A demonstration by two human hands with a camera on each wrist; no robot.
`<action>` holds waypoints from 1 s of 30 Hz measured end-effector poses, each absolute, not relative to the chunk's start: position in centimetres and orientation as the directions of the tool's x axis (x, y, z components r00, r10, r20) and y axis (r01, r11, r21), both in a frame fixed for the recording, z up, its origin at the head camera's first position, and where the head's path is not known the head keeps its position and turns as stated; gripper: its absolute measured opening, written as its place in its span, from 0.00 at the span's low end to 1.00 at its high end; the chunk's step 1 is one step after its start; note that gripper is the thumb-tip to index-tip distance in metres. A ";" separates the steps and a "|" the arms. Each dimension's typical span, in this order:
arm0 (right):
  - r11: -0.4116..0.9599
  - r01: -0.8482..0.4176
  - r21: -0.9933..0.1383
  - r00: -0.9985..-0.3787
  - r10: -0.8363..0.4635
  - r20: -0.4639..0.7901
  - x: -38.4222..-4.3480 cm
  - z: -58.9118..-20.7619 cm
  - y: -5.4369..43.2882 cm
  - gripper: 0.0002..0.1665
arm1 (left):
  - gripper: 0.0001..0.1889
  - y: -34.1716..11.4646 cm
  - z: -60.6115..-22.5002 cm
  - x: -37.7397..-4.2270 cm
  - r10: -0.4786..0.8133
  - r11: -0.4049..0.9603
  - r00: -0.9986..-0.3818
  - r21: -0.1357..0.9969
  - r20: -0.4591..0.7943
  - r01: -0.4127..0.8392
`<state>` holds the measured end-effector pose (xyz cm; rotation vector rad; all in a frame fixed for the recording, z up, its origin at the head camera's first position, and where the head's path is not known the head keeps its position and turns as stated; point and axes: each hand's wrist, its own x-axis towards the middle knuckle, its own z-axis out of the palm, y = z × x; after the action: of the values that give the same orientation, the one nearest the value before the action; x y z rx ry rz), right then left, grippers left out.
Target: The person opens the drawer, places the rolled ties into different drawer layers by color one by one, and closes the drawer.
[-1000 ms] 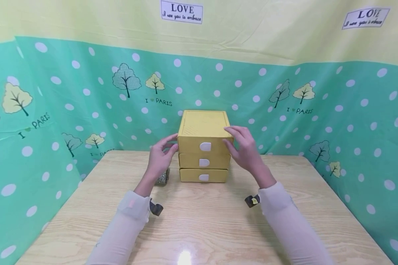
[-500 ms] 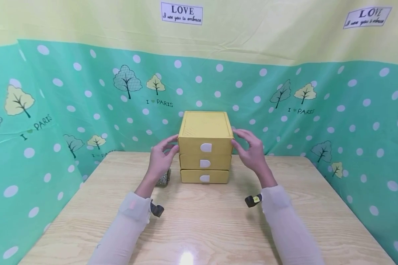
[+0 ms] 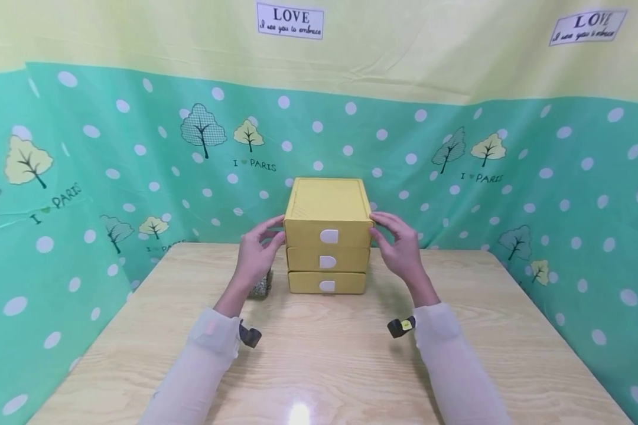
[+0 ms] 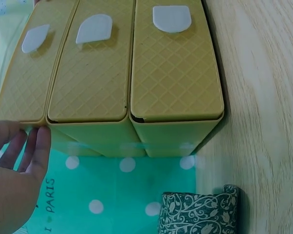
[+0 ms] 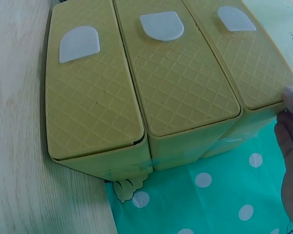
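A yellow three-drawer organizer point(image 3: 329, 199) stands at the back of the table, its drawers closed, each front with a white tab handle. My left hand point(image 3: 255, 251) touches the left side of the top drawer level with its fingertips. On the opposite side, my right hand point(image 3: 402, 251) has its thumb by the front right edge and its fingers along the side wall. In the left wrist view, the left fingers point(image 4: 36, 151) meet the top unit's edge. The right wrist view shows the right thumb point(image 5: 290, 92) at the matching corner.
Beside the organizer's left, partly behind my left hand, lies a dark item with a pale floral pattern point(image 4: 200, 213). The wood-grain table point(image 3: 319, 348) reaches back to a green and yellow printed curtain point(image 3: 319, 141) that also covers both sides.
My right hand has shifted from over the top right front corner outward and down to the organizer's right side. The left hand and the organizer stay in place.
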<state>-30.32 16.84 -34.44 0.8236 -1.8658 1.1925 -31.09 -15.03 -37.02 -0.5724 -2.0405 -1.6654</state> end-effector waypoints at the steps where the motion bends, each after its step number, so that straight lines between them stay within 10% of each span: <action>1: 0.360 -0.826 -0.433 -0.501 -0.117 0.858 -30.0 -34.3 16.7 0.18 | 0.21 -15.0 -37.0 -31.1 0.039 0.186 -0.812 0.794 0.582 0.578; 19: 0.381 -0.823 -0.421 -0.492 -0.108 0.864 -32.6 -36.2 17.6 0.20 | 0.15 -13.5 -38.2 -29.5 -0.001 0.429 -0.589 0.532 0.808 0.730; 30: 0.359 -0.835 -0.416 -0.478 -0.100 0.873 -30.0 -34.4 16.5 0.19 | 0.13 -11.9 -40.6 -28.3 0.316 0.532 -0.489 0.274 0.813 0.801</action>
<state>-29.96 16.50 -34.36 0.8196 -1.8327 1.1783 -28.29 -11.85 -40.60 -0.9023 -2.0476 -0.8565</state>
